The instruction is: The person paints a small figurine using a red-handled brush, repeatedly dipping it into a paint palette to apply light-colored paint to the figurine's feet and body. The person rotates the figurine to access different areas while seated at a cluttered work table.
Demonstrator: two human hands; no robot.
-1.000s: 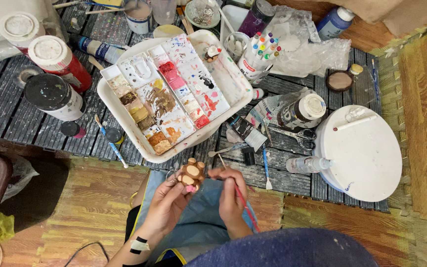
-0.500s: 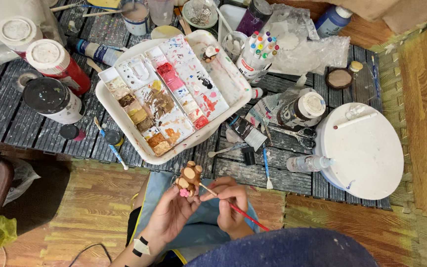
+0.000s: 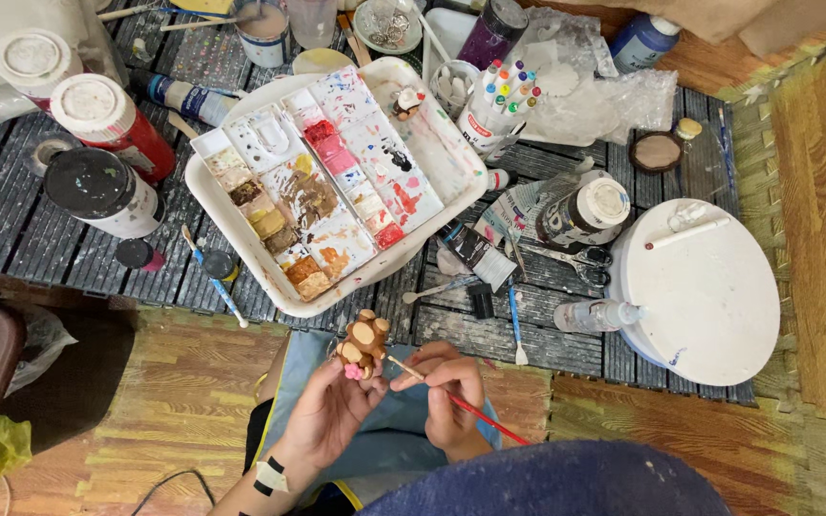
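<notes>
The small brown figurine (image 3: 363, 344) sits over the lap, grasped in the left hand (image 3: 332, 411) fingers, while the right hand (image 3: 446, 392) fingers pinch a red-handled brush (image 3: 451, 397) whose tip touches it. Just beyond lies the white paint tray (image 3: 241, 239) of stained wells on the dark slatted mat (image 3: 11, 229). Left of it stand a red bottle (image 3: 112, 124) and a black-capped white jar (image 3: 102, 191); right, a white round lid (image 3: 705, 296).

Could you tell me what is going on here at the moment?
A person is painting a small brown figurine, held up in the left hand. The right hand holds a red-handled brush with its tip against the figurine. Just beyond, a white tray of paints lies on a dark mat among bottles and jars.
</notes>
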